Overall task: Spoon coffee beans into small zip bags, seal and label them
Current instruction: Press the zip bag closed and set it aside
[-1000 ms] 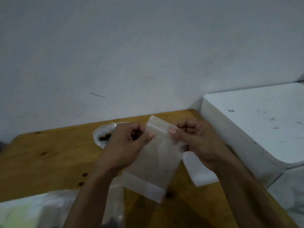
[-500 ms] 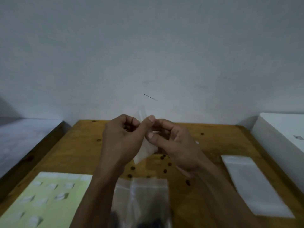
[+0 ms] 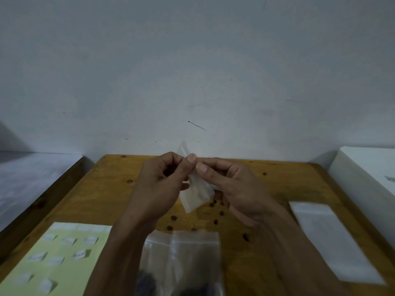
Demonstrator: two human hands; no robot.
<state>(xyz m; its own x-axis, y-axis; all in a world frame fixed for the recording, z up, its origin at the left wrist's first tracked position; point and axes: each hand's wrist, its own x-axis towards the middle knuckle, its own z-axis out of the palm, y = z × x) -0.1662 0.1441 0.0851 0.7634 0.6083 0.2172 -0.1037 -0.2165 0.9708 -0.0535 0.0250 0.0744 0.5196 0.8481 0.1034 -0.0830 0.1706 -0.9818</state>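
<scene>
Centre frame, both hands are up over the wooden bench (image 3: 111,189): the left hand (image 3: 159,186) and right hand (image 3: 237,189) each pinch the top of a small empty zip bag (image 3: 195,195), thumbs nearly meeting. The bag's mouth is hidden behind the fingers; open or sealed, can't tell. Loose coffee beans (image 3: 215,221) dot the bench below it. Bottom centre, a clear bag of beans (image 3: 192,253) runs out of frame, blurred. Lower left, a pale green label sheet (image 3: 64,253), cut off. Lower right, a stack of zip bags (image 3: 333,242).
</scene>
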